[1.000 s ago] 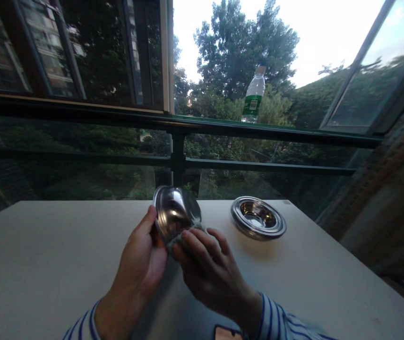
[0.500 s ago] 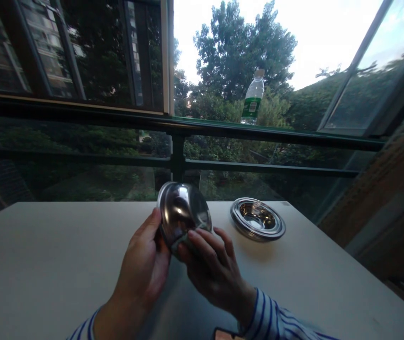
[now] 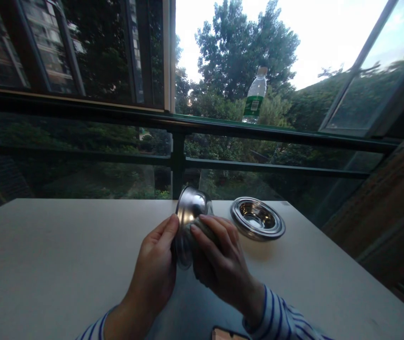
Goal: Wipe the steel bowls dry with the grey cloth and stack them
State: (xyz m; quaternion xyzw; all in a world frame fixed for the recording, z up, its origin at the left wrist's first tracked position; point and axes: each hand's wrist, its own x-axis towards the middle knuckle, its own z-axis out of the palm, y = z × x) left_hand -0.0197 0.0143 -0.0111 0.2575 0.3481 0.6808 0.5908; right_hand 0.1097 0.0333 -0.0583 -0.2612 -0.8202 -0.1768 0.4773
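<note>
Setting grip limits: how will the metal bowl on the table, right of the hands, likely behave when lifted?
The metal bowl is probably stiff, given its smooth metal wall. Its polished rim could be slippery. Layered rims suggest nested pieces, which may shift apart.

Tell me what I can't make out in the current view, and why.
Inside of the held bowl: head view, turned away from the camera.
Most of the cloth: head view, covered by the right grip.
Most fingertips of the left grip: head view, hidden behind hand and bowl.
Rest of the phone: head view, cut off by the bottom edge.
Bottle label print: head view, too small.
</note>
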